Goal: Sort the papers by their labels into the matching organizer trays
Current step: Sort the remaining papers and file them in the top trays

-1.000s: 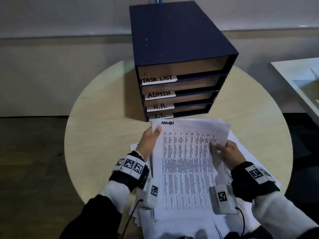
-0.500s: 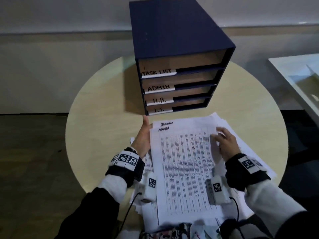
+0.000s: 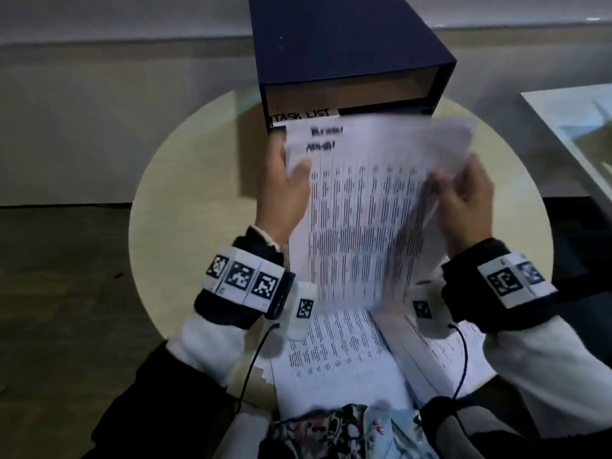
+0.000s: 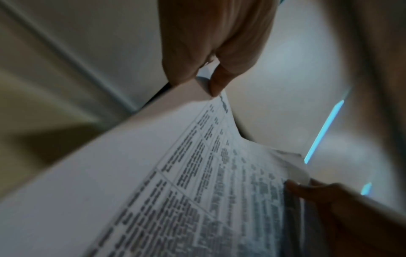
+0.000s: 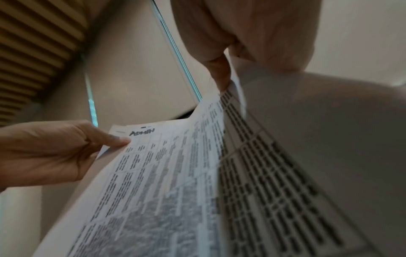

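I hold up a few printed sheets labelled ADMIN [image 3: 364,210] in front of the dark blue organizer [image 3: 337,51]. My left hand [image 3: 284,190] pinches their upper left edge, thumb on the front; the sheets [image 4: 197,182] show blurred there. My right hand [image 3: 463,203] pinches the right edge, where the sheets [image 5: 175,173] fan apart and the ADMIN label reads clearly. The raised papers hide the organizer's lower trays; only the TASK LIST tray label [image 3: 303,115] shows. More printed papers [image 3: 341,356] lie on the round table [image 3: 198,180] below my wrists.
A white table or counter [image 3: 576,127] stands at the right. Floral fabric [image 3: 347,432] shows at the bottom edge by my lap. Bare tabletop lies left of the organizer.
The ADMIN sheets have gone from lying on the pile to being lifted and tilted upright before the organizer. Both hands rose with them, and the lower tray labels are now covered.
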`<state>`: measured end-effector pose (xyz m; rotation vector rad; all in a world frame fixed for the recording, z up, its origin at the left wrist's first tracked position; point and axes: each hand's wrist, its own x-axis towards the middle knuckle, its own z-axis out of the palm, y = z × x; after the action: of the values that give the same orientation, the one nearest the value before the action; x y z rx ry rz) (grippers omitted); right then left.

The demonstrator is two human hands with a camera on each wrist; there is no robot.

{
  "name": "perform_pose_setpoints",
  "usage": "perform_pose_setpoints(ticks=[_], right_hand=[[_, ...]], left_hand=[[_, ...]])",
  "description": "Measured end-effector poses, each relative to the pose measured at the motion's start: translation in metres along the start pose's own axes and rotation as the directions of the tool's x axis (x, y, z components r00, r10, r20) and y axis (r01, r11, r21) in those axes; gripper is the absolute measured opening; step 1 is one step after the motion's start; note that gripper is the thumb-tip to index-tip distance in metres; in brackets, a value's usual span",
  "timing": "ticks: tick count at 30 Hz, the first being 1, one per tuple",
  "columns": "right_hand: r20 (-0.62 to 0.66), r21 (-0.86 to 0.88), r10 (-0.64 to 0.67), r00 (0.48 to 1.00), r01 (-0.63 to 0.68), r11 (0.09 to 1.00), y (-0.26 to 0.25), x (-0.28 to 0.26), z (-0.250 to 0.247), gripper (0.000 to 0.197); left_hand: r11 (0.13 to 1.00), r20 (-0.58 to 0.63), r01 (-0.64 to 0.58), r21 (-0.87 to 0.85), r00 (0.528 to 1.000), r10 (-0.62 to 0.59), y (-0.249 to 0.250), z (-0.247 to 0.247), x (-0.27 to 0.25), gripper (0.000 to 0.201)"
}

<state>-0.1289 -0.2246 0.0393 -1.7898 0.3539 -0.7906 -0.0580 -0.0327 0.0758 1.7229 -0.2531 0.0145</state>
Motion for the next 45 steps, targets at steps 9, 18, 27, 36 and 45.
perform_pose_setpoints(ticks=[9,18,27,36,45], right_hand=[[-0.132,0.218,-0.100,0.986,0.127,0.968,-0.018,-0.009,0.013,0.035],[-0.105,0.069,0.056,0.993,-0.049,0.996,0.025,0.000,0.017,0.013],[0.044,-0.085,0.333,0.942,-0.328,0.941,0.051,0.004,0.016,0.016],[0.362,0.072,0.448,0.817,-0.504,0.861,0.061,-0.012,-0.014,0.018],[0.469,0.246,0.473,0.745,-0.625,0.741,0.052,-0.006,-0.014,0.028]], left_hand=[[0.983,0.032,-0.087,-0.164,0.995,0.093,-0.010,-0.011,-0.004,0.033],[0.987,-0.007,0.159,0.036,0.987,-0.159,-0.059,0.004,0.000,0.042],[0.837,0.227,0.540,-0.090,0.829,-0.510,-0.094,0.009,0.003,0.053],[0.761,0.185,0.623,-0.180,0.781,-0.596,-0.083,0.010,0.060,0.084],[0.710,0.222,0.671,-0.214,0.741,-0.634,-0.140,0.003,0.122,0.127]])
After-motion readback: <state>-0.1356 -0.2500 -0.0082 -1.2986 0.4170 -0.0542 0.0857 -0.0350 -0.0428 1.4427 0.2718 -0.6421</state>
